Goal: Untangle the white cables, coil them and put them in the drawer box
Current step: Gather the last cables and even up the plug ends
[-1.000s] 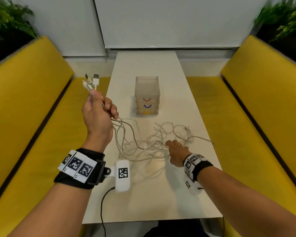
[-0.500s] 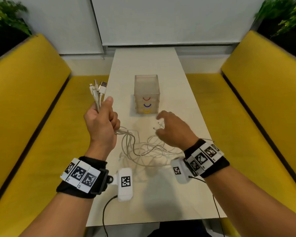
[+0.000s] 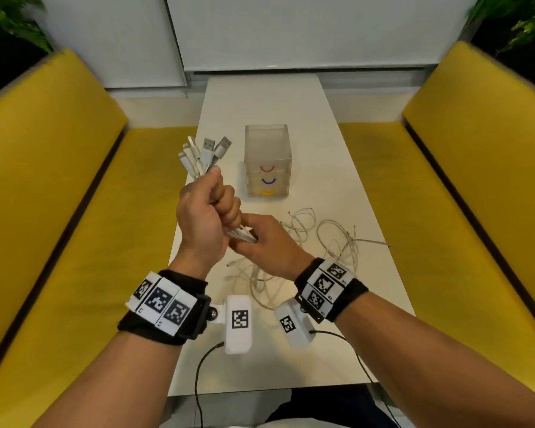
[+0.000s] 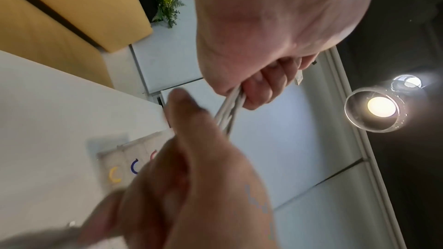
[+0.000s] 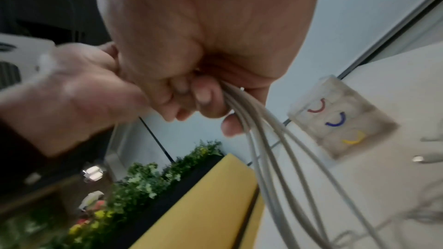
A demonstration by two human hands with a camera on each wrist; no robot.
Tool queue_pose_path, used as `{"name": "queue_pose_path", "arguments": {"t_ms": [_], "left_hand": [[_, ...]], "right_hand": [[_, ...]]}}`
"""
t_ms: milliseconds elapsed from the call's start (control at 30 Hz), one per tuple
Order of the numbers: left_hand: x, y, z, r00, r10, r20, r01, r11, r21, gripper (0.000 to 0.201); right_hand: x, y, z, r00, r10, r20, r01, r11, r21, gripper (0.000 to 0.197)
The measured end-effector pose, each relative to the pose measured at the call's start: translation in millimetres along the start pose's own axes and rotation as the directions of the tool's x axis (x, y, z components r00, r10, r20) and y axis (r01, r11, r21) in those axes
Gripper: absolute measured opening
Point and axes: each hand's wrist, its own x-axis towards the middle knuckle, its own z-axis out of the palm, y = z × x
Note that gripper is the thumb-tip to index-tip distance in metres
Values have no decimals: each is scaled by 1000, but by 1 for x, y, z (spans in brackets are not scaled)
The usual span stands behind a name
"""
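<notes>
Cables (image 3: 328, 242), five plugs (image 3: 203, 152) above left hand (image 3: 203, 217) grip; right hand (image 3: 267, 245) grip around same bundle.

Yellow benches (image 3: 59, 186) flank the white table (image 3: 291, 359) — green plants (image 3: 10, 23) behind, a ceiling lamp (image 4: 381, 109) lit.

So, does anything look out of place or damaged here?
Nothing looks damaged. The white cables on the table are still a loose tangle, their plug ends gathered in the left hand. The drawer box stands upright, drawers shut.
</notes>
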Motion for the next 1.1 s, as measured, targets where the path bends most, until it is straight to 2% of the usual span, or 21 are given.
{"name": "queue_pose_path", "arguments": {"t_ms": [100,200,267,333,400,533,733,867,1000,1067,1100], "left_hand": [[6,1,-2,999,10,-38,-10,1000,-5,45],[8,3,-5,994,26,-102,-27,1000,-9,44],[12,10,-6,989,50,-141,-53,999,-13,44],[17,18,-10,984,71,-166,-75,997,-16,45],[20,24,-14,978,81,-191,-84,996,-7,46],[17,27,-16,966,92,-242,-96,995,-4,49],[15,27,-14,956,116,-270,-124,992,-11,45],[12,20,-4,963,116,-244,-125,992,-20,45],[9,9,3,968,133,-211,-133,991,15,41],[9,3,3,967,130,-218,-132,991,8,40],[10,1,3,967,128,-221,-131,991,0,40]], "right_hand": [[-2,23,-9,994,50,-99,-58,995,-85,43],[-8,40,-13,989,102,-107,-110,991,-77,52],[-20,50,-9,979,194,-64,-200,975,-96,55],[-35,61,-2,965,259,-33,-260,947,-188,55],[-46,74,4,967,254,-19,-245,910,-335,57],[-50,95,-6,979,202,-30,-188,831,-524,64],[-39,107,-33,996,93,-6,-70,704,-706,43],[-32,112,-36,989,128,-67,-142,767,-625,34],[-36,84,-41,996,91,20,-70,872,-485,67],[-38,63,-47,992,125,6,-113,916,-384,60],[-38,53,-51,988,140,-65,-153,944,-293,47]]}}
